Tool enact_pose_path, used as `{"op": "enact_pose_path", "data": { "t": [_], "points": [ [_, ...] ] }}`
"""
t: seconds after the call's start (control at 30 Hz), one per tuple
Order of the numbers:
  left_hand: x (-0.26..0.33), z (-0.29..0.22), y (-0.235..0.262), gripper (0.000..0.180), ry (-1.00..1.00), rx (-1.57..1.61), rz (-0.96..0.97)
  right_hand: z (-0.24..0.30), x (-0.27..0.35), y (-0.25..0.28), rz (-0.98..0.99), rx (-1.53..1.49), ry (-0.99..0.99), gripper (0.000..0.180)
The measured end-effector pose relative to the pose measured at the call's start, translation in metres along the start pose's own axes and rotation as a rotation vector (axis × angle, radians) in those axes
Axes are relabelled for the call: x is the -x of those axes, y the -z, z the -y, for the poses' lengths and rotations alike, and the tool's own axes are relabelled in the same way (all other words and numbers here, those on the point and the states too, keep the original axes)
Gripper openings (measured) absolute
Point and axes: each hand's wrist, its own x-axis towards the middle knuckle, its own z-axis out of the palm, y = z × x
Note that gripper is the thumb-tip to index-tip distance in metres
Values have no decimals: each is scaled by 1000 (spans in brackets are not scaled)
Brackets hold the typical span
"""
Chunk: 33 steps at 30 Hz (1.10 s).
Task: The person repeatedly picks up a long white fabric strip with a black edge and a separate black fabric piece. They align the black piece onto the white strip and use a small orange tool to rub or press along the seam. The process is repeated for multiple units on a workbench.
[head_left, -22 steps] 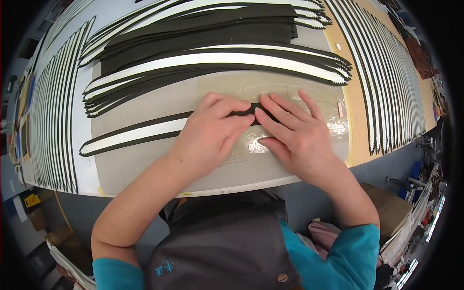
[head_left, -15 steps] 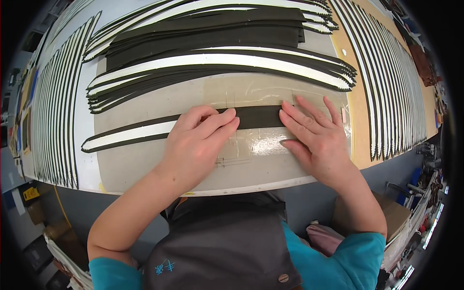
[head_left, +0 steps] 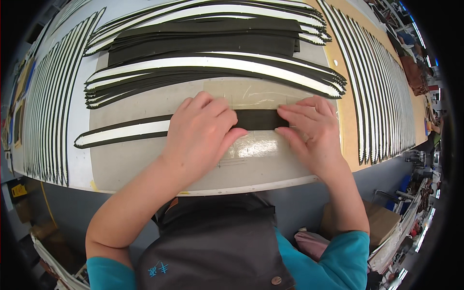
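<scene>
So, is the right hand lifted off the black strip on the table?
No, the right hand lies flat with its fingertips pressing the end of the black strip, opposite the left hand.

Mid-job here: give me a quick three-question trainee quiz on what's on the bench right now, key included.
1. True or false: both hands press on the flat black strip that lies on the grey work mat.
2. Which part of the long curved black strip with a white centre shows?
A. The part sticking out past the left hand
B. The part sticking out past the right hand
C. None of it
3. Fill in: the fan of thin black-and-white curved strips lies to the person's ____.

Key: 1 true; 2 A; 3 right.
</scene>
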Motion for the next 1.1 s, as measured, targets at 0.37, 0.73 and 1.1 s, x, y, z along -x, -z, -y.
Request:
{"op": "enact_pose_path", "data": {
  "t": [0.37,0.73,1.1],
  "points": [
    [-12,-3,-8,20,-71,-34,-88,-7,7,-5,-110,-111,-93,21],
    [9,-6,-16,29,-23,-14,-77,18,49,-20,-52,-25,-192,49],
    [6,-3,-15,31,-10,11,-26,18,46,-17,-52,-39,-222,51]
  ]
}}
